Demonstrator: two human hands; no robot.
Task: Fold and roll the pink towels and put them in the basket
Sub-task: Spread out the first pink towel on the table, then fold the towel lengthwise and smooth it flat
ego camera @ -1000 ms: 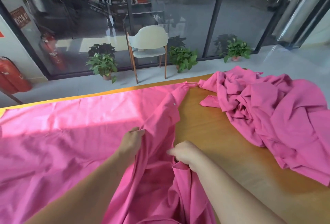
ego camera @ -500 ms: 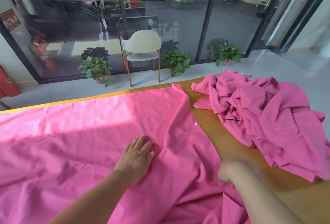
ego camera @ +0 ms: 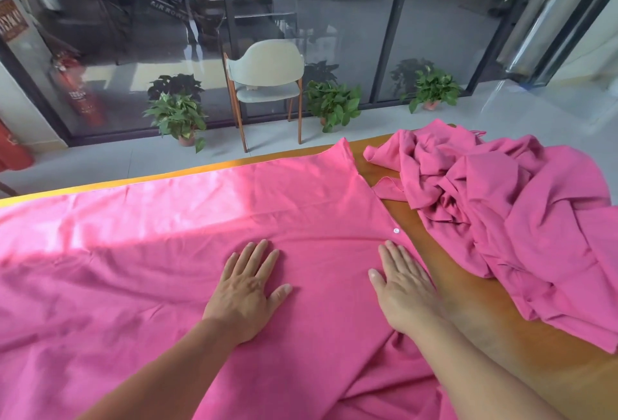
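Note:
A large pink towel (ego camera: 140, 252) lies spread over the left and middle of the wooden table (ego camera: 475, 306), with a small white snap near its right edge. My left hand (ego camera: 245, 289) presses flat on it, fingers straight and spread. My right hand (ego camera: 404, 282) lies flat on the towel close to its right edge, fingers straight. A crumpled heap of pink towels (ego camera: 501, 212) sits on the right part of the table, apart from both hands. No basket is in view.
Beyond the table's far edge stand a pale chair (ego camera: 267, 75) and three potted plants (ego camera: 177, 115) before a glass wall. Red fire extinguishers (ego camera: 13, 152) stand at the far left. Bare wood shows between the flat towel and the heap.
Both hands let go of the bunched fold they gripped. The towel now lies flat. The left hand went flat first, then the right hand opened and came down near the towel's right edge.

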